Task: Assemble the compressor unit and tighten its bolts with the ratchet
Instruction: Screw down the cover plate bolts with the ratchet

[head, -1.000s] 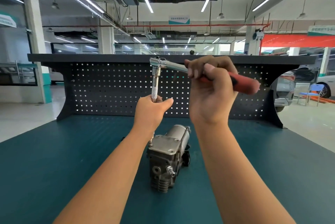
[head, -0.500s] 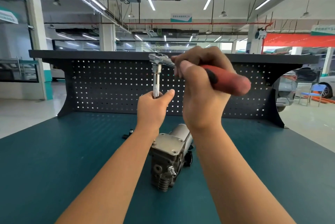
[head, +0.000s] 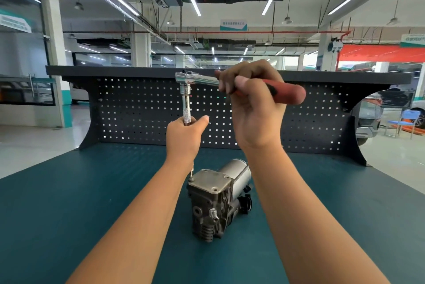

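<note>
Head view, our left hand [head: 184,140] curled round one bar [head: 186,109], our right hand [head: 254,111] gripping one ratchet [head: 202,79], one compressor [head: 218,203] mid-mat [head: 80,191], well inside its edges.

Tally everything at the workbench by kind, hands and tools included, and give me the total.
hands: 2 (left hand, right hand)
ratchet: 1
extension bar: 1
compressor unit: 1
Total: 5
</note>
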`<state>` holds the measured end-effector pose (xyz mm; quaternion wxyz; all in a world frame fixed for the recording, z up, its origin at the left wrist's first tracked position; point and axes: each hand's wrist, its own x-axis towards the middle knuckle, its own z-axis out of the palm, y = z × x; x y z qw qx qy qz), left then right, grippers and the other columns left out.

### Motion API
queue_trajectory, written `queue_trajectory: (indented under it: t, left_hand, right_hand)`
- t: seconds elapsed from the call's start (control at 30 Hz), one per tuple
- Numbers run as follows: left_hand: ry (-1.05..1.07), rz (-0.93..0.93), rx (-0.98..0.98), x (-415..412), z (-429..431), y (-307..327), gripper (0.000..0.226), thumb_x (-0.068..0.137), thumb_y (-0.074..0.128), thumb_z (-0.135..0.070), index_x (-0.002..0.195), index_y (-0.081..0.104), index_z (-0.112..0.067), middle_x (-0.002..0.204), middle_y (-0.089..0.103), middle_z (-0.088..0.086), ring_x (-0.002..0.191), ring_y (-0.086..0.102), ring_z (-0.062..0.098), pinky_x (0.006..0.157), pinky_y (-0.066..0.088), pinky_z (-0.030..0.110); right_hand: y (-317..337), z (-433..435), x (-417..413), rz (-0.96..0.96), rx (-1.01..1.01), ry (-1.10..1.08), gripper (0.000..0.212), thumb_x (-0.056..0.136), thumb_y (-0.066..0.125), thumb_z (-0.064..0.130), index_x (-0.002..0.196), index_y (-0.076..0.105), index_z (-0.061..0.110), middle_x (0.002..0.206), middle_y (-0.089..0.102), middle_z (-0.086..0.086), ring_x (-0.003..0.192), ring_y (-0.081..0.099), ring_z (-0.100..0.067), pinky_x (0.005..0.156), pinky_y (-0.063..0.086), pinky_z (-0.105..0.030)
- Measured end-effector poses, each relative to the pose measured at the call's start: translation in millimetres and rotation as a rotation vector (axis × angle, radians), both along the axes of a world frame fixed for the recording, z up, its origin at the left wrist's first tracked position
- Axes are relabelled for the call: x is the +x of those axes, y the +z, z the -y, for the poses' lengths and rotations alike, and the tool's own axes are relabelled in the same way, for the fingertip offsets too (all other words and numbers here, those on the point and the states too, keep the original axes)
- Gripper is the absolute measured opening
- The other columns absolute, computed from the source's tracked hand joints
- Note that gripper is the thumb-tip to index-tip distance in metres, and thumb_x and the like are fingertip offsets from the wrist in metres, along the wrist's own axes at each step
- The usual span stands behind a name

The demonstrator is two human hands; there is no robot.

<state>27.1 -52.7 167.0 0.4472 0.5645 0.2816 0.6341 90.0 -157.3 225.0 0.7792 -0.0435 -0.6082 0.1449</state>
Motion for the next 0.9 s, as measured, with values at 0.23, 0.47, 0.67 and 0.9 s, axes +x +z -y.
queue_trajectory:
  t: [0.23,0.47,0.67,0.9]
  left_hand:
    - [-0.089,-0.071,0.114,-5,0,-10,0.037,0.091,0.057,-0.033,0.064,0.037,-0.017,0.049,0.034,-0.006,0.047,0.031,0.014,0.048,0.03,0.03]
    - [0.187,-0.201,0.213,9,7,-17,0.056,0.09,0.047,-0.054,0.051,0.028,-0.018,0.036,0.029,-0.011,0.033,0.032,0.006,0.036,0.022,0.017]
    - [-0.084,-0.156,0.148,5,4,-16,0.06,0.061,0.047,-0.077,0.055,0.03,-0.02,0.049,0.03,-0.001,0.044,0.025,0.013,0.047,0.023,0.03]
    - [0.007,-0.168,0.186,18,6,-18,0.057,0.086,0.051,-0.057,0.048,0.027,-0.022,0.043,0.028,-0.006,0.043,0.026,0.015,0.047,0.022,0.031]
  right_hand:
    - [-3,1,3,-0.018,0.019,-0.101,0.013,0.062,0.055,0.012,0.054,0.056,0.022,0.057,0.048,-0.004,0.059,0.045,-0.022,0.071,0.041,-0.042]
    - [-7,3,11,-0.053,0.074,-0.065,0.015,0.063,0.053,0.009,0.054,0.056,0.02,0.055,0.05,-0.002,0.059,0.045,-0.021,0.076,0.047,-0.035]
    - [2,4,37,-0.324,-0.096,0.289,0.014,0.059,0.052,0.005,0.047,0.049,0.012,0.052,0.043,-0.007,0.056,0.044,-0.022,0.08,0.044,-0.039]
    - [-3,17,7,-0.097,0.031,-0.226,0.014,0.06,0.059,0.012,0.056,0.06,0.026,0.057,0.054,0.0,0.06,0.05,-0.022,0.065,0.044,-0.036]
